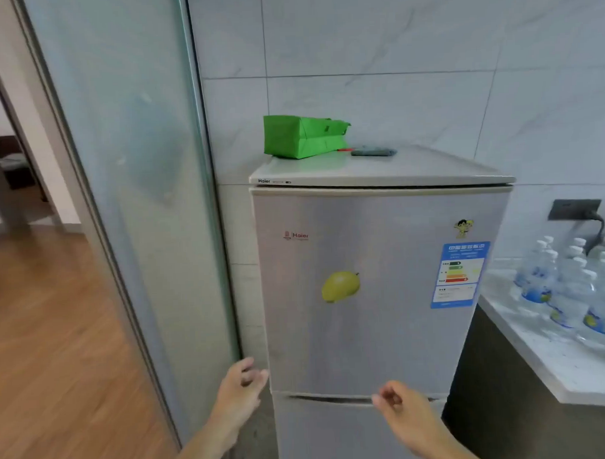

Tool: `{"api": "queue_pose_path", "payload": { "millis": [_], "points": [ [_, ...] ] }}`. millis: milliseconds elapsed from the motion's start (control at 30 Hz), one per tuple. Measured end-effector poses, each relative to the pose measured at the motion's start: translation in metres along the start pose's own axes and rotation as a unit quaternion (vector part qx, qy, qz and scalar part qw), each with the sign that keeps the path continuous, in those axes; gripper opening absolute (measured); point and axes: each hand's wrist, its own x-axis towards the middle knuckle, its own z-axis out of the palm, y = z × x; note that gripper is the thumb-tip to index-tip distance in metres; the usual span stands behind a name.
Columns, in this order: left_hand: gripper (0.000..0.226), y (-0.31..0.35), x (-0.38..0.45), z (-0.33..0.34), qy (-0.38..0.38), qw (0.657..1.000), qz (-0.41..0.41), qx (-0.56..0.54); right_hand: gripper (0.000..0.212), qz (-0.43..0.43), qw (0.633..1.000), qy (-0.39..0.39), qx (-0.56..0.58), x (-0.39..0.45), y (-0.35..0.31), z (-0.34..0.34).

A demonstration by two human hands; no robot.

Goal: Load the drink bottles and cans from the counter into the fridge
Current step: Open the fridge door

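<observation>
Reaching toward a closed brushed-silver fridge (372, 295), left hand (239, 386) and right hand (401, 406) loosely curled and empty, clear plastic water bottles (570, 285) clustered on a marbled white counter (553, 368).

Soft, even daylight, faint sheen on the fridge (375, 288) door, whole frame slightly blurred (edges bow outward).

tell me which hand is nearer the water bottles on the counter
Right. The right hand is at the gap under the fridge's upper door, on the side toward the water bottles. The left hand is at the fridge's far left edge, farther away.
</observation>
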Motion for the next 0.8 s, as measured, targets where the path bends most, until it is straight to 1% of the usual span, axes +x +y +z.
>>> {"api": "queue_pose_path", "payload": {
  "millis": [33,100,133,167,200,267,367,433,500,533,600,667,733,800],
  "points": [
    [0.055,0.021,0.024,0.004,0.006,0.999,0.042,0.000,0.021,-0.054,0.998,0.022,-0.006,0.019,-0.021,-0.005],
    [0.061,0.062,0.061,0.009,0.019,0.994,0.109,0.017,0.033,-0.129,0.989,0.064,-0.037,0.045,-0.064,-0.019],
    [0.062,0.087,0.076,0.014,0.029,0.991,0.128,0.010,0.038,-0.158,0.981,0.095,-0.057,0.054,-0.086,-0.029],
    [0.061,0.102,0.090,0.019,0.024,0.988,0.150,-0.013,0.041,-0.181,0.975,0.109,-0.073,0.065,-0.101,-0.034],
    [0.056,0.107,0.102,0.023,0.010,0.986,0.167,-0.024,0.043,-0.191,0.971,0.123,-0.072,0.072,-0.114,-0.038],
    [0.045,0.111,0.121,0.027,-0.007,0.981,0.195,-0.021,0.045,-0.181,0.970,0.147,-0.065,0.088,-0.126,-0.044],
    [0.046,0.113,0.141,0.028,-0.029,0.983,0.173,-0.046,0.049,-0.163,0.972,0.156,-0.071,0.101,-0.134,-0.045],
    [0.038,0.113,0.143,0.024,-0.041,0.985,0.167,-0.033,0.054,-0.146,0.975,0.153,-0.072,0.104,-0.135,-0.040],
    [0.025,0.113,0.135,0.019,-0.039,0.984,0.172,-0.015,0.054,-0.132,0.976,0.165,-0.046,0.103,-0.134,-0.034],
    [0.022,0.110,0.127,0.018,-0.040,0.983,0.180,-0.017,0.052,-0.128,0.976,0.174,-0.023,0.100,-0.134,-0.031],
    [0.028,0.099,0.103,0.015,-0.033,0.980,0.194,-0.041,0.047,-0.130,0.973,0.191,0.022,0.088,-0.133,-0.020],
    [0.035,0.087,0.071,0.012,-0.013,0.975,0.210,-0.065,0.044,-0.150,0.963,0.215,0.070,0.068,-0.129,-0.008],
    [0.036,0.071,0.034,0.010,0.002,0.971,0.227,-0.074,0.044,-0.159,0.953,0.228,0.123,0.039,-0.120,0.006],
    [0.032,0.053,-0.007,0.009,0.007,0.965,0.249,-0.076,0.048,-0.151,0.950,0.215,0.167,0.004,-0.107,0.018]
  ]
}}
